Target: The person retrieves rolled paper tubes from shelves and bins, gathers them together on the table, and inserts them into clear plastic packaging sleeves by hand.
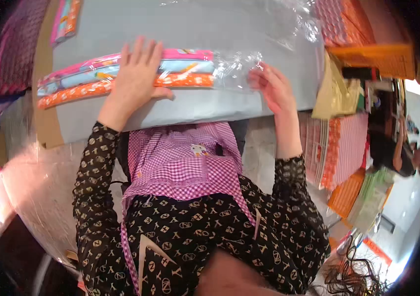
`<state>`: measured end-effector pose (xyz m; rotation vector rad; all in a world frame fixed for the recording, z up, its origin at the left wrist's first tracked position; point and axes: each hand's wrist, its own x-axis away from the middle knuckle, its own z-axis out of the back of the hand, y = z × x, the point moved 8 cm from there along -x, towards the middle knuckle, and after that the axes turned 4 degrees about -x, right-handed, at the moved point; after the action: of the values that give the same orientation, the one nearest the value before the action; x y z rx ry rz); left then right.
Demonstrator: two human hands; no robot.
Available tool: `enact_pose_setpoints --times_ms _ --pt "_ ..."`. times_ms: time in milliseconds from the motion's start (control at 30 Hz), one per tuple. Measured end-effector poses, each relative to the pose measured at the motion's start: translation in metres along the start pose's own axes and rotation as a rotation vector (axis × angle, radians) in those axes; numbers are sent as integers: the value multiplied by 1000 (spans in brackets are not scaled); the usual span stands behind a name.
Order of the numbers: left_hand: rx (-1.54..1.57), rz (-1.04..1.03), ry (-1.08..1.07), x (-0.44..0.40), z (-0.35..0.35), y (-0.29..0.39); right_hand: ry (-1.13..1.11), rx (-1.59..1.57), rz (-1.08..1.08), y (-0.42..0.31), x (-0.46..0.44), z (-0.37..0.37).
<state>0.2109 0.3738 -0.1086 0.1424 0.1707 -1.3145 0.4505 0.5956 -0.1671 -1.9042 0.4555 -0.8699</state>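
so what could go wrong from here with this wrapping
The clear plastic film looks thin and wrinkled beyond the rolls' ends, so the right hand might crease or tear it.
The pink roll, blue roll and orange roll lie side by side under the flat left hand; uneven pressure could shift them out of line.

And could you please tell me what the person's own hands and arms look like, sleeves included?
The left hand and right hand are gloveless. The left sleeve and right sleeve are long and black, printed with small pale letters and motifs, and look gathered along the forearms.
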Motion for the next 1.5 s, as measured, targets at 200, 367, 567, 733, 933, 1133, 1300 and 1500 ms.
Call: enact_pose_setpoints --times_ms 200,367,567,733,933,1133,1300,1500 --pt "47 -44 104 3 5 1 -221 -126 -34 -2 -6 -13" --pt "-38 -12 17 3 12 0 -304 -23 87 -10 -15 -31" --pt "-17 -74 161 6 21 4 -159 -229 -8 -6 -23 -23" --pt "11 -59 142 6 12 1 -208 -116 58 -22 -9 -27" --pt "99 -6 -9 1 2 -1 96 842 308 -55 12 -46" --pt "60 -33 24 -2 -6 4 151 676 207 -51 15 -31" --pt "-19 -23 24 -1 -2 5 17 327 249 -27 9 -20" --pt "-28 -23 19 -1 -5 4 258 121 482 -60 12 -10"
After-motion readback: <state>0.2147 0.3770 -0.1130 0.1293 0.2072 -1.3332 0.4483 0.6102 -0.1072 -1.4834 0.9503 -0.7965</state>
